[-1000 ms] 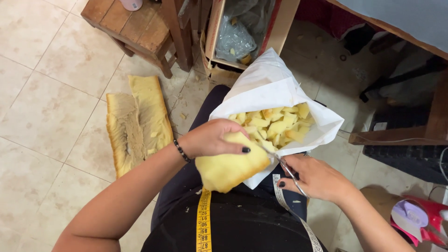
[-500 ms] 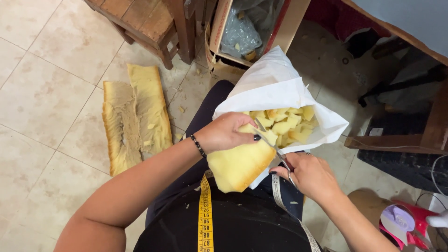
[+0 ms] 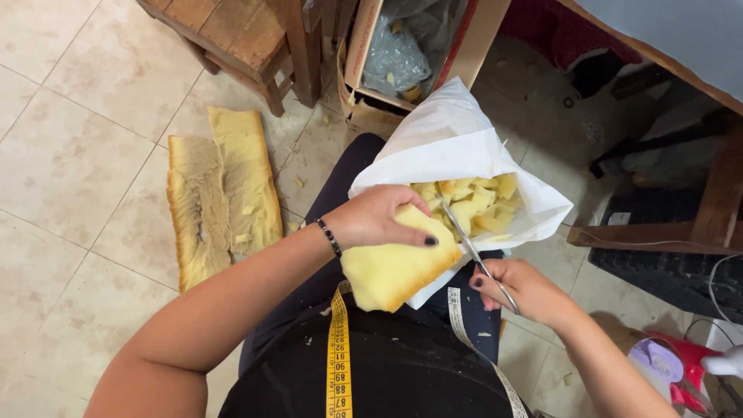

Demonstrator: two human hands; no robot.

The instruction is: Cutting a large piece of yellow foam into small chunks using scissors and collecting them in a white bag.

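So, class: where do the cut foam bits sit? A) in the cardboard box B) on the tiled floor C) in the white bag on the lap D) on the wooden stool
C: the foam bits lie heaped inside the open white bag, just beyond the scissors in the right hand.

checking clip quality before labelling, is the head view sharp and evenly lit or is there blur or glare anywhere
Head view: soft, even light with no hard shadows or glare; the left hand, yellow foam piece and scissors are sharp; the white bag is bright but keeps its folds; the far right under the wooden table is dim.
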